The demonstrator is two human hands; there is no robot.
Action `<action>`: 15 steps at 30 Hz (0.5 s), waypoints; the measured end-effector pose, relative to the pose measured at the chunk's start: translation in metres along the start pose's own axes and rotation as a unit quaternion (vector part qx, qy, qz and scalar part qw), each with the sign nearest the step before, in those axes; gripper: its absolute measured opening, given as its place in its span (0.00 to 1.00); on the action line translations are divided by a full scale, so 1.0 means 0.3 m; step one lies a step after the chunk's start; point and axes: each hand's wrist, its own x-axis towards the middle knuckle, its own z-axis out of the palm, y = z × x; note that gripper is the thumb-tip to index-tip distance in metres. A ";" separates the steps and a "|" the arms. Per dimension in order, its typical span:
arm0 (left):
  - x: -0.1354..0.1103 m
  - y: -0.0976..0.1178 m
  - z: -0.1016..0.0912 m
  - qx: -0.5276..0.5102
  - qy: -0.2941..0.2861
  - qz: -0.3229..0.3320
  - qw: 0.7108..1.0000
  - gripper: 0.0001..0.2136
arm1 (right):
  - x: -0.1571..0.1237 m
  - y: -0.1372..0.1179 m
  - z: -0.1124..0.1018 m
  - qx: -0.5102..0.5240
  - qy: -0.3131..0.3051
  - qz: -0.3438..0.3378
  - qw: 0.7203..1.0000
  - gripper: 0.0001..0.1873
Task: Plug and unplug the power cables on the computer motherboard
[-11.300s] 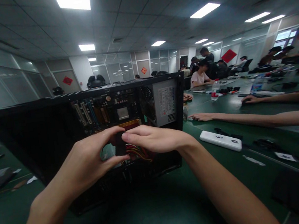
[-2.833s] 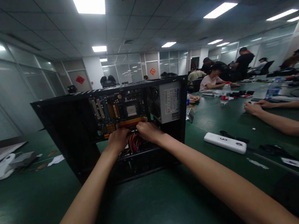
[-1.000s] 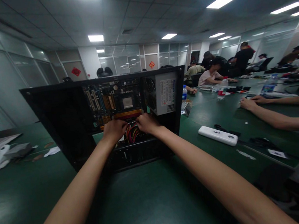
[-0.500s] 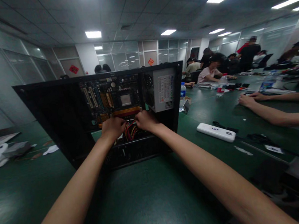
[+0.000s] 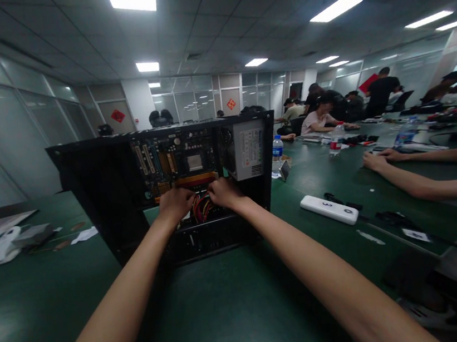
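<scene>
An open black computer case (image 5: pixel 102 204) stands on the green table in front of me, its inside facing me. Both my hands reach into its lower middle. My left hand (image 5: pixel 177 204) is closed, fingers curled just below the motherboard (image 5: pixel 160 160). Across from it, my right hand (image 5: pixel 225 192) is closed too, beneath the grey power supply (image 5: pixel 249 151). Between the two hands hangs a bundle of red, yellow and black cables (image 5: pixel 203 208). Yellow and red memory slots (image 5: pixel 196 181) lie right above my fingers. The fingertips and whatever they grip are hidden.
To the right lie a white power bank-like device (image 5: pixel 329 209), black cables (image 5: pixel 395 220) and a co-worker's arms (image 5: pixel 417 168). A blue-capped water bottle (image 5: pixel 277 149) stands behind the case. White items and a grey block (image 5: pixel 32 235) lie at left. Other people sit farther back.
My view has tilted up a little, so the case and table appear lower. The case looks slightly narrower at its left side. Both hands keep their place by the cables.
</scene>
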 end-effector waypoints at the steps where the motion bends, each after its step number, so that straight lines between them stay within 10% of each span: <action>1: 0.001 0.000 -0.001 0.003 -0.002 0.001 1.000 0.18 | 0.001 -0.001 0.000 0.003 0.000 0.003 1.000 0.18; 15: -0.004 -0.010 -0.001 -0.001 -0.009 0.015 1.000 0.17 | -0.006 -0.003 -0.019 0.014 -0.015 0.000 1.000 0.18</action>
